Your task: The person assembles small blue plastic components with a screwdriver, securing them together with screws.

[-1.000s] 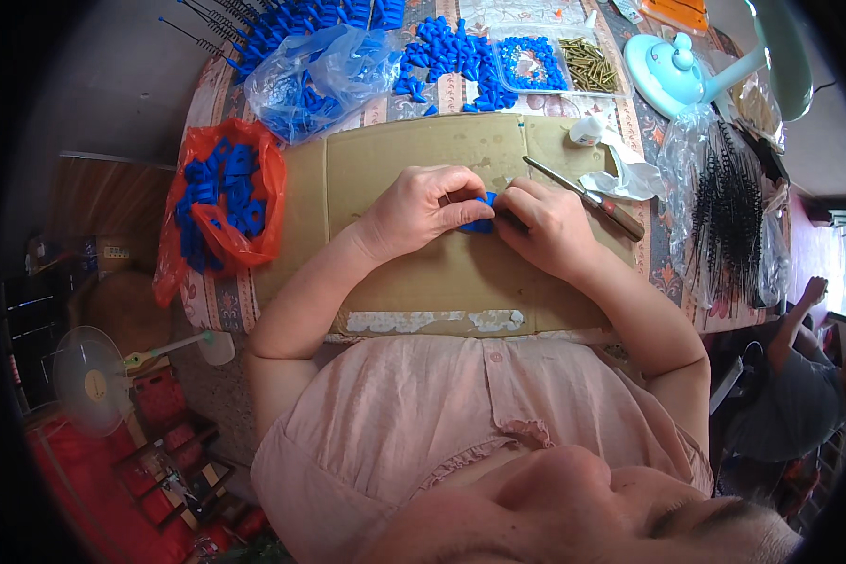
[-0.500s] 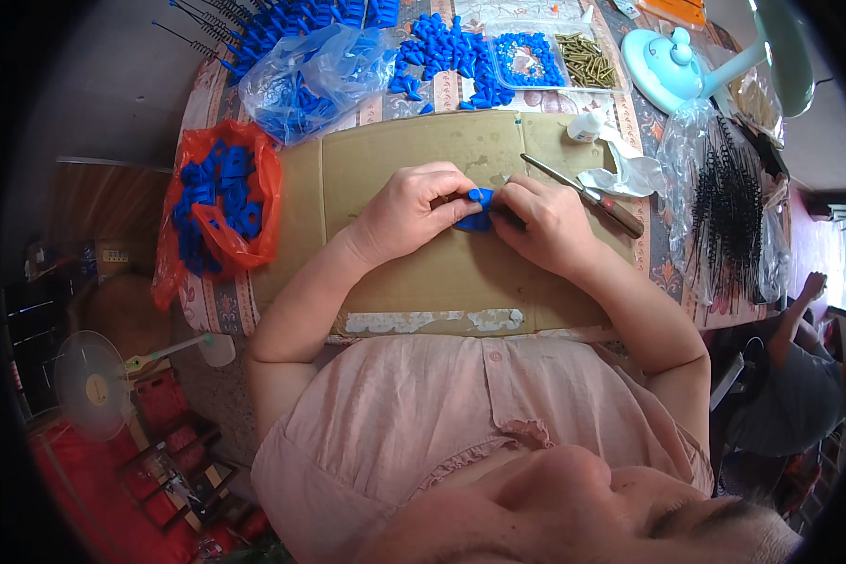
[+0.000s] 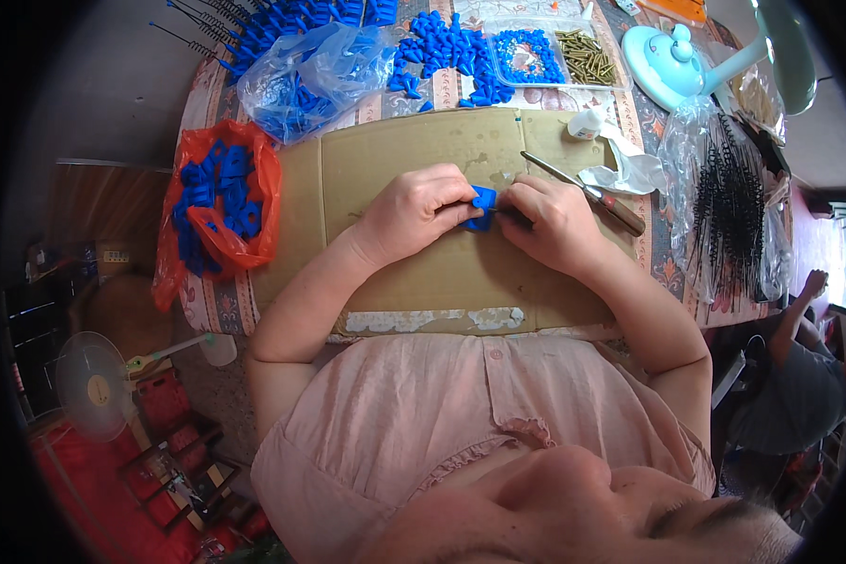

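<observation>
Left hand [image 3: 421,209]: fingers closed on a small blue plastic piece [image 3: 482,205], pinched at its left side.
Right hand [image 3: 553,224]: fingers curled shut against the same piece from the right; what else it grips cannot be told.
Piece location: between both hands, just above the cardboard sheet [image 3: 414,273].
Stock, far side: loose blue pieces [image 3: 442,52]; clear bag [image 3: 301,80]; tray of brass bits [image 3: 587,54].
Stock, left: red bag [image 3: 218,202] of blue parts.
Progress: judged mid-run, one piece in hand, many waiting.
</observation>
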A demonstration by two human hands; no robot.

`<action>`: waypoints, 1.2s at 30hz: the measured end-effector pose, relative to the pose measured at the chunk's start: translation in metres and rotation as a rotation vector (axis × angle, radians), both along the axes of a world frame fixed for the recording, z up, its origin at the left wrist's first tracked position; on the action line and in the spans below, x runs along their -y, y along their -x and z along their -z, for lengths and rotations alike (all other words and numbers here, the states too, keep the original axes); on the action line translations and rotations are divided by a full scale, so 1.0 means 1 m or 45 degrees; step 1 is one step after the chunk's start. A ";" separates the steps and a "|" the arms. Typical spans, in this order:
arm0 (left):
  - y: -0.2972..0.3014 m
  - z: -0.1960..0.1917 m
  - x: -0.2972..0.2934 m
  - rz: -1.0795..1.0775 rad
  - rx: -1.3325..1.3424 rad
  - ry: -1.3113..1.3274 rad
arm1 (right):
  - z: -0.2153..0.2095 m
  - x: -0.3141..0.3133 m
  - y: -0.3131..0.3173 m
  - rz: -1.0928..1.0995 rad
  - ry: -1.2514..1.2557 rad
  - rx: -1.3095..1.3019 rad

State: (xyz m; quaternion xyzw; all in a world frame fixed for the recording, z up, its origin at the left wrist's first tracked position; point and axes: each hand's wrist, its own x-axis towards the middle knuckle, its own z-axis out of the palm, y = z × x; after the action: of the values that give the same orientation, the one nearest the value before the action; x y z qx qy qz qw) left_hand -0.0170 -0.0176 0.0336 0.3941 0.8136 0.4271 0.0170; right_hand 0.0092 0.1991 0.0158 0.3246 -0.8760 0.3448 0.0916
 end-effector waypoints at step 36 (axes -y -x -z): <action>-0.010 0.000 -0.006 -0.091 -0.130 0.075 | -0.004 -0.004 0.001 -0.068 -0.049 0.002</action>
State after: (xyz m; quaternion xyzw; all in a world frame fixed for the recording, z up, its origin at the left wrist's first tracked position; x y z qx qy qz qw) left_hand -0.0069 -0.0120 0.0338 0.3855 0.8391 0.3828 -0.0282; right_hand 0.0086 0.2031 0.0201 0.3491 -0.8736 0.3307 0.0754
